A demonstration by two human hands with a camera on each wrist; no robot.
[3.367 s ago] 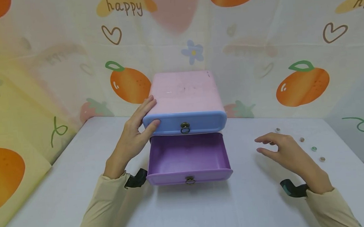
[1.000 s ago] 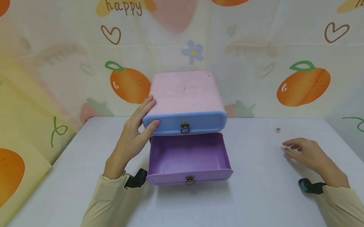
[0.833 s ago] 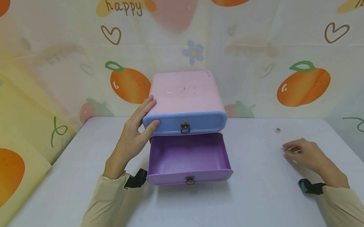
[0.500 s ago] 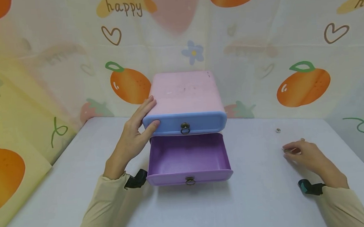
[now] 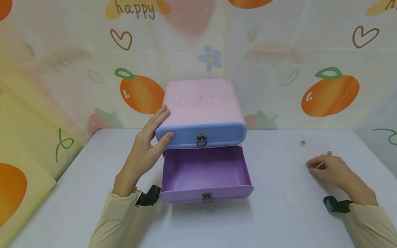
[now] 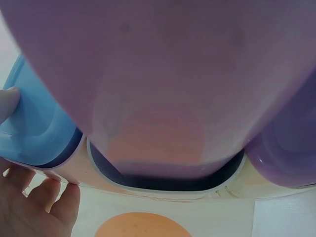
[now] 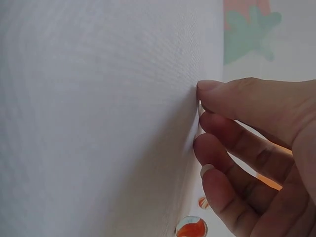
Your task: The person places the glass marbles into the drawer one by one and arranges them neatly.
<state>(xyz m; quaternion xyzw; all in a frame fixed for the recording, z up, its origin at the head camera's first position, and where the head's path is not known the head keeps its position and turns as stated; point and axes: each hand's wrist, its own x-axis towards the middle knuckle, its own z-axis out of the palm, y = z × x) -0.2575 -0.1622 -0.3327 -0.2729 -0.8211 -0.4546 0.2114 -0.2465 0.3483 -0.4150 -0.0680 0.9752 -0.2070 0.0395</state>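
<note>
By the right hand [image 5: 334, 171], a mostly hidden marble [image 5: 309, 167] is apparently pinched near the table [image 5: 286, 221]. Two loose marbles [image 5: 303, 143] are noted beyond. The cabinet [image 5: 200, 105] is touched by the left hand [image 5: 140, 152], fingers extended. Purple drawer [image 5: 186, 195]: pulled out, no marble seen inside. Pick-up is judged begun, unfinished.

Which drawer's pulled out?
The middle purple drawer, right below the blue drawer: its inside shows, whereas the blue one and the bottom purple drawer, at right in the left wrist view, look closed.

Orange-print backdrop [image 5: 263, 17], wht tbl [image 5: 279, 225], dim lt.
</note>
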